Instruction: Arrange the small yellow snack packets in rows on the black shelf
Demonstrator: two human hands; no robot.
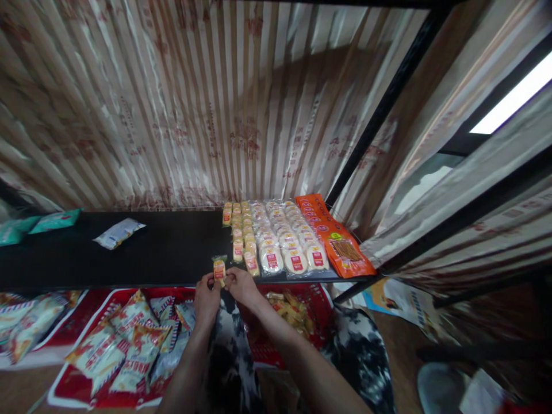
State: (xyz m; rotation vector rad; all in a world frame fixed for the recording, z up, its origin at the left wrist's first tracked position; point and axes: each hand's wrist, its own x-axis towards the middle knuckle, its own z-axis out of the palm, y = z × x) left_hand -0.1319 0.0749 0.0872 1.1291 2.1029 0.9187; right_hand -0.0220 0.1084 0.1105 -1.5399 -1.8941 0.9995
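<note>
Between the fingertips of my left hand and my right hand is a small yellow wrapped snack, held upright at the shelf's front edge. Both hands are closed in a pinch on its lower end. Just beyond, on the black shelf, rows of similar small yellow snacks lie close together. Right of them are rows of round white wafers in clear wrappers. An orange snack bag lies flat at the right end of the rows.
Under the shelf, a red basket holds more small yellow snacks, and another basket at left holds snack bags. A white packet and teal packets lie on the shelf. A black post rises at right before the striped curtain.
</note>
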